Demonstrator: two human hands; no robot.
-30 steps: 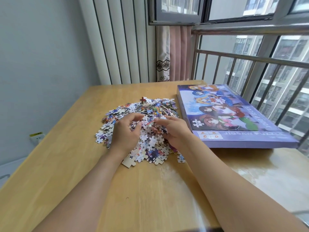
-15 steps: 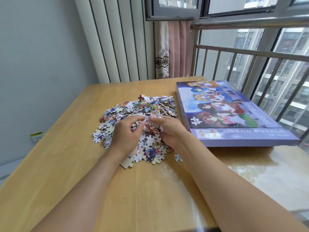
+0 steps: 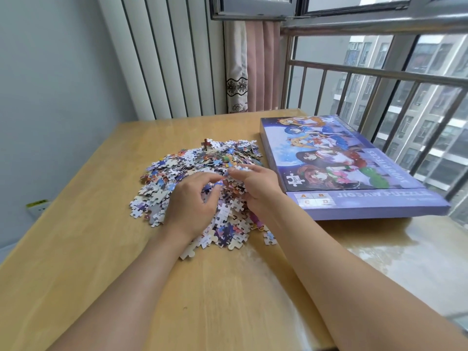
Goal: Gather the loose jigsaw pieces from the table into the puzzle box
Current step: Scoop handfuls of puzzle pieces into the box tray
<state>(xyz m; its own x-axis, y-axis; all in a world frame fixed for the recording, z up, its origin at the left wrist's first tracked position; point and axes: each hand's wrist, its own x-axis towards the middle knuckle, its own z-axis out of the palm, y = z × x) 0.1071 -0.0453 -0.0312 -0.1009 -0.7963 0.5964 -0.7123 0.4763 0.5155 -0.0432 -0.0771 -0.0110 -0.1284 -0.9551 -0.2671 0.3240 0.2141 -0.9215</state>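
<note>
Both hands are sitting on the pile of jigsaw pieces [image 3: 202, 178], much as a moment ago, fingertips now drawn closer together. The left hand [image 3: 192, 201] is curling its grip into the heap; the right hand [image 3: 255, 186] is pinching pieces at the top. The puzzle box [image 3: 349, 168] is lying just beside the pile on the surface [image 3: 76, 249], lid still on, so nothing is gathered yet.
</note>
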